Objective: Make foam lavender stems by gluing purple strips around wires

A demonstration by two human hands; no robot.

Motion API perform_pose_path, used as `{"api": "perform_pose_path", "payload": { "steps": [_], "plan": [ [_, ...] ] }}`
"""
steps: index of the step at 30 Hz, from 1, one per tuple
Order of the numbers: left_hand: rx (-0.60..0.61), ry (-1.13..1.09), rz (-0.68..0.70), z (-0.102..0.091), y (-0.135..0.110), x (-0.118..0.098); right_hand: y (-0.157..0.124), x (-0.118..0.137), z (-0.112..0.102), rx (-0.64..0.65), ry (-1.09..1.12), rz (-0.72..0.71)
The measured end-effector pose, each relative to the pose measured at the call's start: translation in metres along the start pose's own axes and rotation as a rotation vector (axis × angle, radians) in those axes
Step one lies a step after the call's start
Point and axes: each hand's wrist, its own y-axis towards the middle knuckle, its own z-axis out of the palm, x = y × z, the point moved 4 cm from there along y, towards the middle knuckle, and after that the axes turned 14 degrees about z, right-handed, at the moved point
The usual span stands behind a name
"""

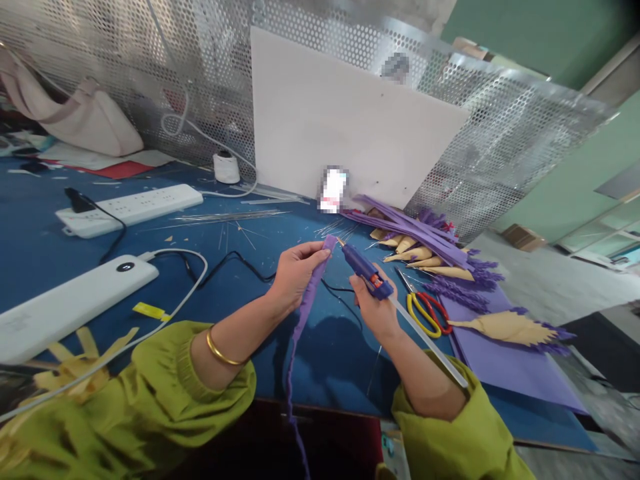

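My left hand (296, 272) pinches the upper end of a long purple paper strip (311, 293), which hangs down past the table's front edge. In my right hand (376, 308) is a blue hot glue gun (364, 268), its nozzle pointing at the strip's top end, close to it; whether they touch I cannot tell. A long translucent glue stick (425, 339) sticks out of the gun's back and lies over my right forearm. To the right of that hand lie scissors (429, 313) with yellow and red handles.
Purple strips (415, 230), beige-wrapped purple flower stems (510, 327) and purple sheets (515, 373) lie at right. A phone (333, 190) leans on a white board (345, 113). At left are a power strip (135, 208), a white power bank (75, 300) and thin wires (230, 217).
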Motion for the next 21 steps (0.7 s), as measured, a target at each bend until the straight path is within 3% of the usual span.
{"api": "perform_pose_path", "payload": {
  "steps": [16, 21],
  "plan": [
    [0.009, 0.014, -0.007, 0.0004, -0.0015, -0.0041, 0.0013, -0.0004, -0.0001, 0.003, -0.017, 0.0],
    [0.016, 0.034, -0.017, -0.0011, -0.0005, -0.003, 0.002, -0.001, 0.0016, -0.003, 0.116, 0.044]
  ]
}}
